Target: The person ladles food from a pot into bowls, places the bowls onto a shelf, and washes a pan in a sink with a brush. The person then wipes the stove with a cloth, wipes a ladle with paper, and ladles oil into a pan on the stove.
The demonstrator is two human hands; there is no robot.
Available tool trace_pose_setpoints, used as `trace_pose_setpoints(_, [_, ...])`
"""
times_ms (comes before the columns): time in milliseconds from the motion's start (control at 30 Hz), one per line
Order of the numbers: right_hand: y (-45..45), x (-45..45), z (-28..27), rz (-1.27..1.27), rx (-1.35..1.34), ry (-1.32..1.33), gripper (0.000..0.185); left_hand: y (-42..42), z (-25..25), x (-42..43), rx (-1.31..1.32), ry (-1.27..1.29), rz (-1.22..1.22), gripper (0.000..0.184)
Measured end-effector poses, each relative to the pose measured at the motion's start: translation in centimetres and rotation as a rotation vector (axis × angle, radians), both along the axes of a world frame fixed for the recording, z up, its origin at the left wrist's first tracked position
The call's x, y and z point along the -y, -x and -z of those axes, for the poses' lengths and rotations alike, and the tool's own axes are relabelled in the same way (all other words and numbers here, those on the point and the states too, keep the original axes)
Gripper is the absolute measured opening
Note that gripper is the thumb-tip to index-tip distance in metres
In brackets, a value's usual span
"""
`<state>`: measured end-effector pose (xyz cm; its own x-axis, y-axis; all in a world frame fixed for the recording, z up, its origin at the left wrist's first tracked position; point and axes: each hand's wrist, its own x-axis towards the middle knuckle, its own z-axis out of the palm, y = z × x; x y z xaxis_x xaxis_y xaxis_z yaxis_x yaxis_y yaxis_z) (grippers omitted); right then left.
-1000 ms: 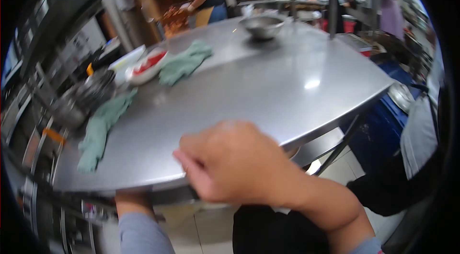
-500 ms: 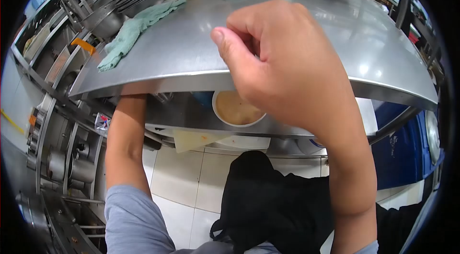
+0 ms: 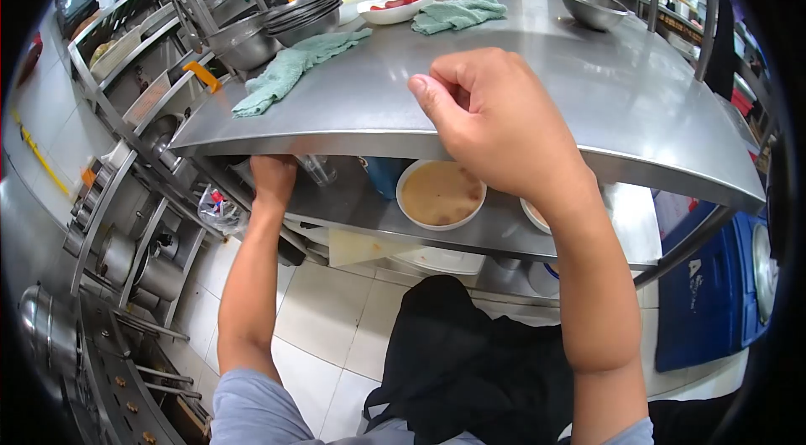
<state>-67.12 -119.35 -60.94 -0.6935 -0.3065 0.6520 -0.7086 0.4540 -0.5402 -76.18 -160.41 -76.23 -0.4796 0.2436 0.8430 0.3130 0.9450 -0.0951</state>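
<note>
My right hand (image 3: 495,113) is curled into a loose fist above the front edge of the steel table (image 3: 369,92). The thumb points left, and no object shows in the fingers. Below the tabletop, my left hand (image 3: 274,172) reaches toward the lower shelf, its fingers hidden by the table edge. Clear glasses (image 3: 317,170) stand just right of it. Farther right on the shelf are a blue container (image 3: 379,176) and a white bowl (image 3: 441,195) of cloudy tan liquid. My right forearm partly covers another pale bowl (image 3: 535,214).
Green cloths (image 3: 294,67) lie on the tabletop, near a white dish (image 3: 395,12) with red items. Stacked dark pans (image 3: 306,17) and a metal bowl (image 3: 593,8) stand farther back. A blue bin (image 3: 705,285) is at right; shelves of pots (image 3: 159,273) line the left.
The view has tilted up and shifted, showing more of the room behind. My right hand stays closed and appears lower and smaller. More of my left hand and the bowl shows.
</note>
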Motion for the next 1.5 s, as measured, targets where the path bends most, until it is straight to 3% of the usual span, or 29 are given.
trace_pose_setpoints(100, [0.3, -0.5, 1.3, -0.078, -0.194, 0.088, 0.024, -2.6, 1.6, -1.7, -0.164, -0.047, -0.005, 0.030])
trace_pose_setpoints(133, [0.3, -0.8, 1.7, -0.047, -0.198, 0.087, 0.024, -4.1, 0.5, -3.8, -0.216, -0.053, -0.003, 0.022])
trace_pose_setpoints(267, [-0.4, -2.0, 5.3, -0.233, -0.646, 0.326, 0.027, -7.4, 2.0, -3.5, -0.154, -0.095, -0.076, 0.024])
trace_pose_setpoints(300, [-1.3, -3.3, 6.8, -0.179, -0.663, 0.231, 0.028, -8.4, 2.3, -3.3, -0.180, -0.081, -0.062, 0.024])
trace_pose_setpoints(433, [-2.3, -8.8, 18.1, 0.023, -0.487, 0.209, 0.027, -14.2, 3.5, -3.7, -0.190, -0.059, -0.047, 0.026])
trace_pose_setpoints(500, [-1.5, -11.9, 23.9, 0.309, -0.427, 0.351, 0.021, -17.2, 4.6, -3.8, -0.169, -0.070, -0.009, 0.023])
trace_pose_setpoints(533, [-1.5, -14.3, 26.6, 0.409, -0.304, 0.342, 0.013, -18.6, 4.4, -5.2, -0.152, -0.068, 0.014, 0.020])
trace_pose_setpoints(567, [-1.5, -16.2, 28.4, 0.508, -0.178, 0.331, 0.017, -19.4, 4.2, -6.6, -0.159, -0.053, 0.057, 0.019])
trace_pose_setpoints(600, [-1.6, -16.9, 28.8, 0.519, -0.174, 0.328, 0.017, -20.0, 4.2, -8.0, -0.158, -0.040, 0.099, 0.017])
trace_pose_setpoints(667, [-1.3, -18.2, 28.7, 0.563, -0.120, 0.340, 0.056, -19.5, 4.8, -11.2, -0.161, -0.105, 0.214, 0.016])
trace_pose_setpoints(700, [-1.2, -19.0, 29.7, 0.511, 0.023, 0.278, 0.090, -19.0, 4.7, -13.4, -0.149, -0.117, 0.254, 0.015])
trace_pose_setpoints(867, [-1.4, -18.0, 28.2, 0.532, 0.109, 0.281, 0.100, -12.5, 6.1, -24.8, 0.008, -0.214, 0.568, 0.028])
trace_pose_setpoints(967, [-1.3, -18.0, 28.6, 0.566, 0.156, 0.284, 0.107, -7.4, 8.6, -31.1, 0.019, -0.282, 0.703, 0.027])
trace_pose_setpoints(1167, [-1.2, -17.8, 28.5, 0.608, 0.117, 0.215, 0.112, -3.4, 11.8, -37.2, 0.081, -0.227, 0.721, 0.039])
trace_pose_setpoints(1267, [-1.1, -17.5, 28.4, 0.647, 0.085, 0.122, 0.106, -3.4, 12.9, -38.1, 0.069, -0.217, 0.753, 0.040])
trace_pose_setpoints(1300, [-0.9, -17.4, 28.7, 0.679, 0.027, 0.063, 0.101, -3.6, 13.2, -38.0, 0.101, -0.188, 0.734, 0.030])
trace_pose_setpoints(1500, [-0.6, -17.1, 29.4, 0.689, -0.030, 0.033, 0.094, -7.7, 10.6, -37.7, 0.248, -0.128, 0.644, 0.039])
